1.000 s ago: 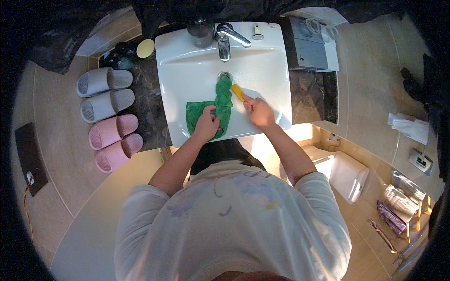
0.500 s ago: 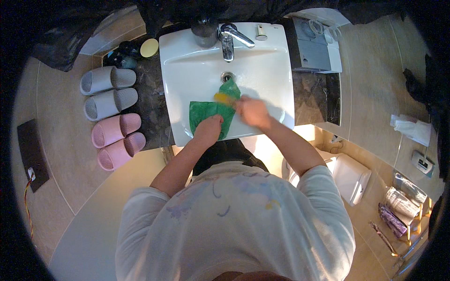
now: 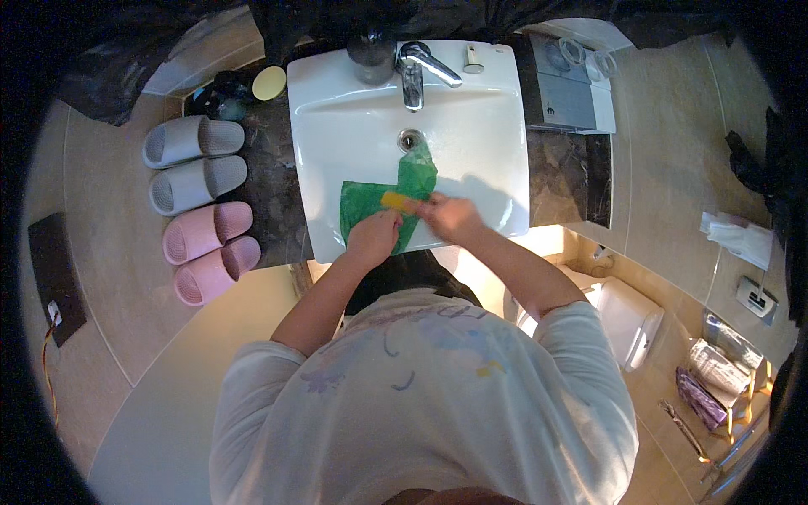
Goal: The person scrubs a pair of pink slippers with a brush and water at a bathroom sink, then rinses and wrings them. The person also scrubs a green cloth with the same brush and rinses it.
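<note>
A wet-looking green cloth (image 3: 364, 202) lies over the front part of the white sink (image 3: 328, 151), one end reaching up toward the drain. At the cloth's near edge, my left hand (image 3: 373, 240) is closed on it and holds it down. My right hand (image 3: 454, 220) grips what looks like a small yellow brush (image 3: 394, 200), its end pointing left over the cloth's middle. Fingers hide most of the handle. Slight blur covers the right hand.
A chrome faucet (image 3: 414, 76) rises behind the drain (image 3: 410, 140), beside a dark bottle (image 3: 371, 57). Grey slippers (image 3: 172, 141) and pink slippers (image 3: 189, 236) line the left side. A grey box (image 3: 560, 97) stands right of the sink. A toilet (image 3: 627, 320) is lower right.
My right hand has drawn the brush a little nearer to me over the cloth. The cloth's far end has shifted slightly right and away from the drain. My left hand stays put.
</note>
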A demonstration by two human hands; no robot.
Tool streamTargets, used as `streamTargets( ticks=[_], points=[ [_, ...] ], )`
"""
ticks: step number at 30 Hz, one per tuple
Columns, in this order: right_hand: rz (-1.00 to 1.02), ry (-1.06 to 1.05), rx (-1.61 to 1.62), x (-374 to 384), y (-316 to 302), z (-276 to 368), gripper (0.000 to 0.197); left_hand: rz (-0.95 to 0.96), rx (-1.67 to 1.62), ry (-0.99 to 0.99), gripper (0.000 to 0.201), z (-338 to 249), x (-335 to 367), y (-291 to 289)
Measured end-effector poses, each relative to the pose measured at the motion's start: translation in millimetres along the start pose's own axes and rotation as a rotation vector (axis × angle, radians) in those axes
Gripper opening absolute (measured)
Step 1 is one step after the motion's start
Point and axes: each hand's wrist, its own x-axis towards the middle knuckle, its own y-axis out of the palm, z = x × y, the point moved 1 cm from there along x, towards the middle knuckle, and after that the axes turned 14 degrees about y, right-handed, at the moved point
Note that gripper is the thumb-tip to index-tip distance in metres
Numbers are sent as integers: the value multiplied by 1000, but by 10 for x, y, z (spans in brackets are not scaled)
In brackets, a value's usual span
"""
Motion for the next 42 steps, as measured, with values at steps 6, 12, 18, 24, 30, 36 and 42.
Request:
streamTargets(
  ticks=[6,12,18,24,30,36,42],
  points=[
    [-235,332,38,278,35,-521,40,33,-10,38,18,-2,53,-85],
    [-200,-34,57,-33,124,-196,37,107,-28,45,19,-8,55,-111],
    [-217,359,66,440,-31,-537,40,243,-35,-58,31,-61,127,-302],
    [-58,184,32,197,-52,-238,35,188,-23,56,39,11,65,-183],
    [-157,433,115,319,-214,-562,43,266,276,27,43,-251,135,-189],
    [-215,397,246,122,-138,-454,40,118,364,296,42,-93,259,95],
    [-239,123,399,37,-115,-46,41,99,391,362,51,-183,113,231]
  ],
)
